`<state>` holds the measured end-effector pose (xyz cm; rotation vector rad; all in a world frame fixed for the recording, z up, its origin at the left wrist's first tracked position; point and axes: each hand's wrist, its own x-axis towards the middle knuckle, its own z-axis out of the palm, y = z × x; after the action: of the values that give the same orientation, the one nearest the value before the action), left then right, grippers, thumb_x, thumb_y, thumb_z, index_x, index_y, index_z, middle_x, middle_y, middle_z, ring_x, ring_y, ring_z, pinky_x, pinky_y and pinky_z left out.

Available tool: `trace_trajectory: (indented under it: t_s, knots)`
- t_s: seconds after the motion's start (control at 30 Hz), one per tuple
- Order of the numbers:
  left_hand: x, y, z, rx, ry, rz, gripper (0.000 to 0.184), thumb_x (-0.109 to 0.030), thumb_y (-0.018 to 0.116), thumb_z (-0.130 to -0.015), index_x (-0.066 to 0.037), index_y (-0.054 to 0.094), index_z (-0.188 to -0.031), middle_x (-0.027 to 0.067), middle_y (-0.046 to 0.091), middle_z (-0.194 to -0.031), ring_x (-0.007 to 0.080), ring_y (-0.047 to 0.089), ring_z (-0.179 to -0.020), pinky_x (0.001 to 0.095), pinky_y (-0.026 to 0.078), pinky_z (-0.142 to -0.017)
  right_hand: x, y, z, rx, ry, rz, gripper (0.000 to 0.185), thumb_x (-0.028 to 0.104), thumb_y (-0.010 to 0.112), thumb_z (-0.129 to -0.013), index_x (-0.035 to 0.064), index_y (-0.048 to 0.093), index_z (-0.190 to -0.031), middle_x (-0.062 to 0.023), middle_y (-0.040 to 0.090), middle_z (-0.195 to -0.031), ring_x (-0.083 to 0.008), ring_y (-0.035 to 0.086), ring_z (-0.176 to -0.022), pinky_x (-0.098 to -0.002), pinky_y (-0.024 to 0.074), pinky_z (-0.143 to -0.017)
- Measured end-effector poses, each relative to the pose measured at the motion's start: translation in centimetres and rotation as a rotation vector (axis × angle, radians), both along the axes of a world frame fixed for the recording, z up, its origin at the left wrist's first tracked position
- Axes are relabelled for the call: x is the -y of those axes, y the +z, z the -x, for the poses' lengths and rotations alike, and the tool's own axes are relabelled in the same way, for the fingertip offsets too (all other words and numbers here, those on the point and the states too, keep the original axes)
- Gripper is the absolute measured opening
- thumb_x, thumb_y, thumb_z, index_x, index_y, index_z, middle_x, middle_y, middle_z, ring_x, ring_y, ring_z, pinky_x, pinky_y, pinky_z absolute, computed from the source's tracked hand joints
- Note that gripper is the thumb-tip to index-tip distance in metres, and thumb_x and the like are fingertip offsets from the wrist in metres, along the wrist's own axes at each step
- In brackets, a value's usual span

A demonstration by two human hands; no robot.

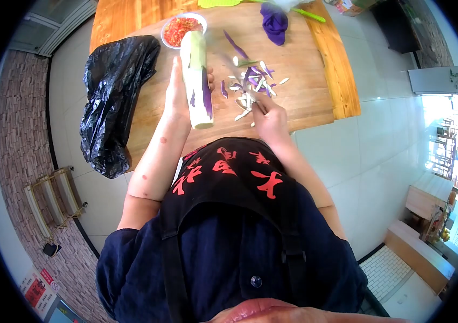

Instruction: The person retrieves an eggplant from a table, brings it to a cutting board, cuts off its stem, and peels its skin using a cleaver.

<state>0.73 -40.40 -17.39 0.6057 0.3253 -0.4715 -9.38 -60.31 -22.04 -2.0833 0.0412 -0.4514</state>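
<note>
A long eggplant (pixel 197 81), mostly peeled to pale flesh with purple strips of skin left on it, rests in my left hand (pixel 177 94). My fingers curl round its far side, above the cutting board (pixel 299 102). My right hand (pixel 272 119) is closed on the handle of a knife (pixel 246 89), whose blade is smeared by motion. Around and under the blade lie cut eggplant pieces (pixel 261 83), white and purple. A purple strip of eggplant peel (pixel 235 44) lies further up the board.
Beyond the eggplant stands a white bowl (pixel 203 22) of chopped red chilli. A crumpled black plastic bag (pixel 116 97) covers the board's left edge. A purple cloth-like item (pixel 274 24) and a green handle (pixel 309 15) lie at the far side of the wooden table (pixel 342 81).
</note>
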Motion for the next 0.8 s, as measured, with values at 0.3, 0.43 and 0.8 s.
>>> trace_trajectory:
  t_s: [0.3, 0.43, 0.8]
  knots:
    - [-1.3, -1.5, -1.9, -0.131, -0.017, 0.178, 0.059, -0.06, 0.033, -0.093, -0.006, 0.056, -0.099, 0.01, 0.06, -0.078, 0.0229, 0.06, -0.066, 0.035, 0.052, -0.057, 0.2, 7.9, 2.0, 0.124, 0.259, 0.215, 0.035, 0.0, 0.066, -0.073, 0.0035, 0.065, -0.108, -0.0088, 0.057, -0.067, -0.0208, 0.055, -0.056, -0.0301, 0.0435, -0.053]
    - [0.1, 0.3, -2.3, -0.067, 0.075, 0.029, 0.062, -0.064, 0.038, -0.09, -0.005, 0.058, -0.092, 0.007, 0.058, -0.075, 0.0211, 0.058, -0.066, 0.0313, 0.048, -0.053, -1.8, 8.7, 2.3, 0.439, 0.226, 0.446, 0.04, 0.0, 0.072, -0.066, 0.0104, 0.067, -0.104, 0.0, 0.042, -0.057, -0.0161, 0.045, -0.045, -0.0287, 0.0358, -0.043]
    - [0.6, 1.0, -1.9, 0.061, 0.109, 0.001, 0.064, -0.061, 0.043, -0.09, 0.0, 0.052, -0.107, 0.011, 0.057, -0.088, 0.0213, 0.057, -0.073, 0.0319, 0.053, -0.064, -2.7, 8.7, 2.2, 0.5, 0.226, 0.495, 0.039, -0.002, 0.073, -0.065, 0.0112, 0.068, -0.102, 0.002, 0.037, -0.055, -0.0127, 0.039, -0.042, -0.0264, 0.0325, -0.039]
